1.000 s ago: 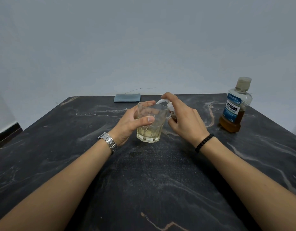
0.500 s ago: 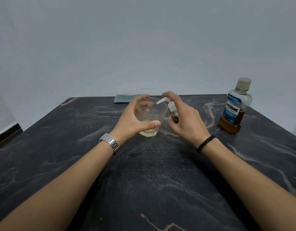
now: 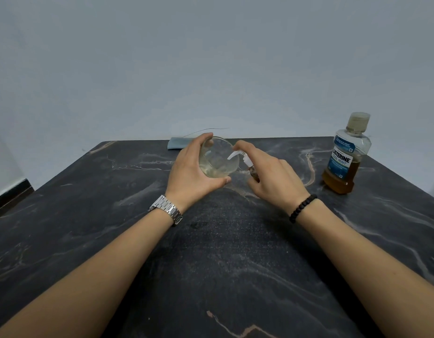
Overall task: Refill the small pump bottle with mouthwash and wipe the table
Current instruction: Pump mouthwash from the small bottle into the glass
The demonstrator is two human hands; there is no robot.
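Glass tipped further toward you

Glass tumbler (image 3: 219, 158) now leans mouth-first at you, more than half a second ago; your left hand (image 3: 195, 175) wraps its fingers round it, pale liquid pooled low. Your right hand (image 3: 272, 176) curls round the small pump bottle (image 3: 250, 167), index finger on the white pump head, nozzle at the rim. The Listerine bottle (image 3: 345, 154) stands far right on the table (image 3: 89, 215), blue cloth (image 3: 178, 142) behind.
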